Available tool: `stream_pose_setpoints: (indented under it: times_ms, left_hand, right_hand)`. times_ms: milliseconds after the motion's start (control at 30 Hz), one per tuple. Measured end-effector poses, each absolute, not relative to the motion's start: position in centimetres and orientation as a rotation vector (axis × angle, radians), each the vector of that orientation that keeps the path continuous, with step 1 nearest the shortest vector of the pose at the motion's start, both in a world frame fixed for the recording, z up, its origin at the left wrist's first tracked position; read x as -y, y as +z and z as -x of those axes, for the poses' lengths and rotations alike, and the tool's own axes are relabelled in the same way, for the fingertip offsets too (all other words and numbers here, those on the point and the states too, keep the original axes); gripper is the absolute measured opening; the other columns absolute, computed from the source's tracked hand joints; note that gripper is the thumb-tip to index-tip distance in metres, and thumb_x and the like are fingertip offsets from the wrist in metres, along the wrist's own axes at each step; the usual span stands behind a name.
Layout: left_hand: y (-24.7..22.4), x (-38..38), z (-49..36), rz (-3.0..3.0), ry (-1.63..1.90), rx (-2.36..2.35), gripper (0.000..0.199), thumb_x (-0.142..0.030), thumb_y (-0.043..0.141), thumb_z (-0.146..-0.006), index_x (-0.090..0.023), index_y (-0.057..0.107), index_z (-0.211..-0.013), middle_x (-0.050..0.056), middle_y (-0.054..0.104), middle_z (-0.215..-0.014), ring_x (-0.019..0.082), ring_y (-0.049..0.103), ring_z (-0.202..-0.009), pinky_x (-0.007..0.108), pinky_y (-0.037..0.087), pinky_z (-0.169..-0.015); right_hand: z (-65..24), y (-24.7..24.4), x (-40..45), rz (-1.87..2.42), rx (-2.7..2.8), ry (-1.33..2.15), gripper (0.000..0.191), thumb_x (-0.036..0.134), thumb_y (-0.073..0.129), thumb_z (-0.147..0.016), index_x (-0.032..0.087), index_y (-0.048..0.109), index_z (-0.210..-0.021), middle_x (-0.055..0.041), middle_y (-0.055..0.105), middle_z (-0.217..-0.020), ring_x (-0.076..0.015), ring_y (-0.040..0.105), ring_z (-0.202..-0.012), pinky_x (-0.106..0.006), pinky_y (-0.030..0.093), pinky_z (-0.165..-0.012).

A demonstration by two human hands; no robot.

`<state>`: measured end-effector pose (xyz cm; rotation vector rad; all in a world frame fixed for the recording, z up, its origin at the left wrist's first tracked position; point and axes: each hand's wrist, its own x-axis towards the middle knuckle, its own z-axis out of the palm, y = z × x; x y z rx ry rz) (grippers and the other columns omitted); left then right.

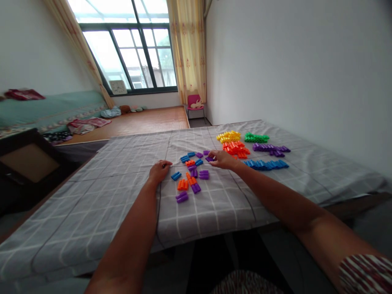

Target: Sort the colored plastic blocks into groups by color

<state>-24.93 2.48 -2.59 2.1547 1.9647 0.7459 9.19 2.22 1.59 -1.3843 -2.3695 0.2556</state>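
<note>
My right hand (221, 159) has its thumb and fingers closed on a purple plastic piece (209, 159), at the far right of the loose pieces. My left hand (159, 170) rests on the cloth left of them, fingers loosely bent, a small gap by the thumb and nothing visible in it. Nearest to it lies a blue piece (176, 176). Between my hands are scattered small tube-shaped plastic pieces, among them orange pieces (183, 185), a purple pair (203, 174) and another purple pair (182, 197). Their exact kind is too small to make out.
Sorted by colour at the right are yellow (228, 136), green (256, 138), red-orange (235, 149), purple (271, 149) and blue (266, 164) piles. A grey checked cloth (122, 196) covers the table. A white wall (290, 61) stands at the right.
</note>
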Motion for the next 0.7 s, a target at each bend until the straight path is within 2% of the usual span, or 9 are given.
stream_pose_setpoints:
  times_ms: [167,400,533,700]
  left_hand:
    - [-2.5,-2.5,25.1,-2.188,0.716,-1.971,0.031,-0.024,0.050,-0.080,-0.024,0.075,-0.098,0.004,0.070,-0.105,0.019,0.065,-0.091,0.028,0.050,-0.083]
    - [-2.0,-2.3,25.1,-2.195,0.735,-1.980,0.029,-0.026,0.051,-0.079,-0.024,0.075,-0.093,0.004,0.071,-0.105,0.019,0.065,-0.095,0.028,0.049,-0.086]
    - [-2.2,-2.6,25.3,-2.192,0.727,-1.983,0.030,-0.027,0.049,-0.079,-0.023,0.075,-0.095,0.004,0.071,-0.106,0.020,0.065,-0.096,0.029,0.050,-0.087]
    - [-2.5,-2.8,25.7,-2.198,0.729,-1.966,0.033,-0.028,0.048,-0.078,-0.021,0.074,-0.097,0.005,0.071,-0.106,0.020,0.065,-0.096,0.030,0.050,-0.087]
  right_hand:
    - [-16.4,3.6,-1.5,1.450,2.176,0.165,0.024,0.027,0.067,-0.080,0.018,0.068,-0.102,-0.0055,0.073,-0.098,-0.0162,0.067,-0.081,-0.024,0.050,-0.073]
    - [-30.0,2.9,-2.9,2.009,2.003,-0.063,0.023,0.034,0.068,-0.076,0.018,0.071,-0.092,-0.0062,0.074,-0.092,-0.0189,0.067,-0.082,-0.024,0.046,-0.067]
    - [-32.7,1.1,-3.1,2.159,2.027,-0.041,0.024,0.036,0.065,-0.080,0.018,0.071,-0.094,-0.0071,0.074,-0.095,-0.0196,0.067,-0.086,-0.025,0.045,-0.070]
    - [-33.1,0.3,-3.0,2.284,1.992,-0.176,0.029,0.042,0.063,-0.083,0.019,0.071,-0.100,-0.0105,0.073,-0.100,-0.0238,0.066,-0.093,-0.029,0.045,-0.074]
